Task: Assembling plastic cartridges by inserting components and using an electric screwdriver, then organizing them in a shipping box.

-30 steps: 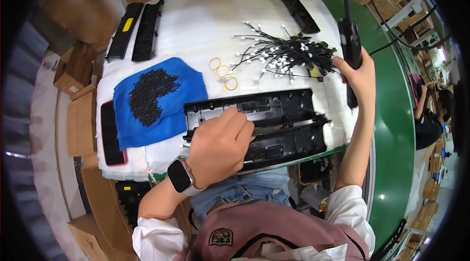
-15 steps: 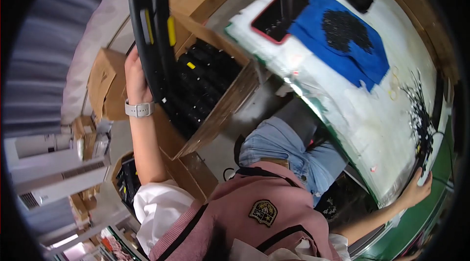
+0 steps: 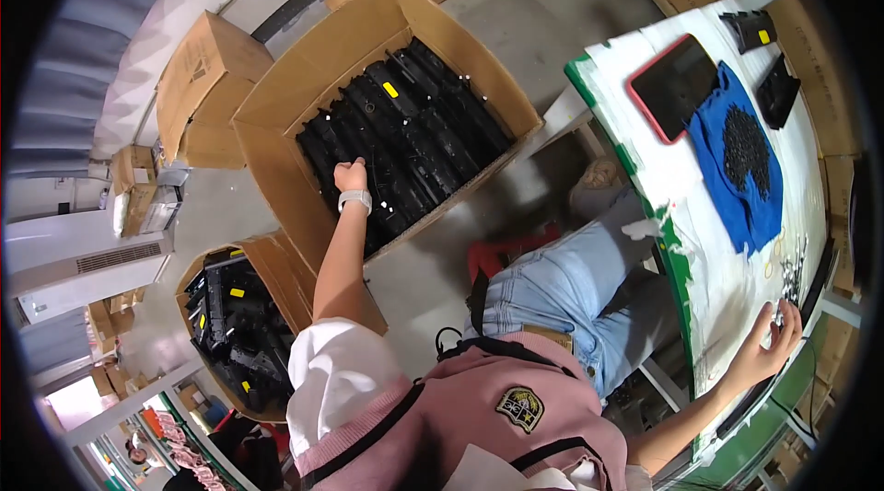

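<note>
The person's left hand (image 3: 351,176), just left of the frame's centre, reaches down with its fingers curled in over the row of long black ribbed plastic housings (image 3: 428,137); whether it grasps one or merely touches it I cannot tell, since the fingertips are hidden. The right hand (image 3: 769,348), at the lower right, is loosely spread with fingers half bent and nothing discernible in its grip, just beside the thin black cables with white connectors (image 3: 792,275). The housings lie side by side in the upper middle, inside a deep open brown cardboard box (image 3: 322,77), their long axes slanting from upper left to lower right, across the line of the left forearm. The left hand is over the left part of the row, most housings lying to its right; it is much the nearer hand, the right being well apart at the far side of the table (image 3: 709,307) with its white covering and green edge. A pale grey wrist strap (image 3: 355,201) sits behind the left hand. Farther up that table lie a dark-screened phone with a red edge (image 3: 674,86) and a blue cloth (image 3: 709,146) bearing a heap of tiny black pieces (image 3: 746,146). At the lower left, a second brown carton (image 3: 285,284) holds jumbled black plastic parts (image 3: 230,307).
</note>
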Available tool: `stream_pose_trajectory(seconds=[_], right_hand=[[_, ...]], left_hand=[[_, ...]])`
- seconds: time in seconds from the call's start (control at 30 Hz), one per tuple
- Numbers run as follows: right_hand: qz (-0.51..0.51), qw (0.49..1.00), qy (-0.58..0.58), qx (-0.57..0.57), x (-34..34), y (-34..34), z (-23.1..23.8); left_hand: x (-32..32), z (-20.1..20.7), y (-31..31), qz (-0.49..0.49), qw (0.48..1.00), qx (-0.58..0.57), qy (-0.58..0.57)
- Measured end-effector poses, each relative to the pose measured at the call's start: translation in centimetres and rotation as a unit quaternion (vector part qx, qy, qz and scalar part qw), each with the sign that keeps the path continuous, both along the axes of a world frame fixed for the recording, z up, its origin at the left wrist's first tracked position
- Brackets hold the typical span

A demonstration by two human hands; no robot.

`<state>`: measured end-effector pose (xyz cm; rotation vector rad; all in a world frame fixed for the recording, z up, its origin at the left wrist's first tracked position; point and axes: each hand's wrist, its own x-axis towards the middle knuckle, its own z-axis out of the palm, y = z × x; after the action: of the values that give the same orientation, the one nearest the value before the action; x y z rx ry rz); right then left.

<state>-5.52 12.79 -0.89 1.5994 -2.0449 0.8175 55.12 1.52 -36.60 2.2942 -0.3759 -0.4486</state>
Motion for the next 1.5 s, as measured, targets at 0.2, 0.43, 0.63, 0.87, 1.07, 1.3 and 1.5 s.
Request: stream_pose_trajectory(seconds=[0.2, 0.43, 0.63, 0.87, 1.07, 1.3, 1.5], right_hand=[[0.015, 0.998, -0.003, 0.056, 2.1, -1.1, -2.7], [0.026, 0.995, -0.023, 0.093, 4.9, -2.0, -3.8], [0.079, 0.991, -0.013, 0.106, 7.5, -3.7, -2.9], [0.104, 0.987, -0.037, 0.118, 8.8, -5.2, -2.1], [0.08, 0.995, -0.014, 0.059, 5.8, -2.8, -0.1], [0.027, 0.998, -0.047, 0.019, 1.4, 0.8, -0.1], [-0.039, 0.988, -0.133, -0.069, -2.2, 4.3, -1.2]], left_hand=[[7.0, -2.9, -6.8, -0.031, 0.992, 0.022, -0.119], [8.5, -7.7, -5.8, -0.077, 0.987, 0.067, -0.125], [7.2, -10.0, -0.6, -0.145, 0.965, 0.219, 0.002], [6.9, -7.5, -1.0, -0.242, 0.967, 0.024, 0.081], [-4.4, 8.3, -11.7, -0.216, 0.933, -0.212, 0.194], [-24.6, 30.4, -19.4, -0.466, 0.769, -0.421, 0.119], [-44.6, 35.6, -29.5, -0.702, 0.621, -0.338, -0.09]])
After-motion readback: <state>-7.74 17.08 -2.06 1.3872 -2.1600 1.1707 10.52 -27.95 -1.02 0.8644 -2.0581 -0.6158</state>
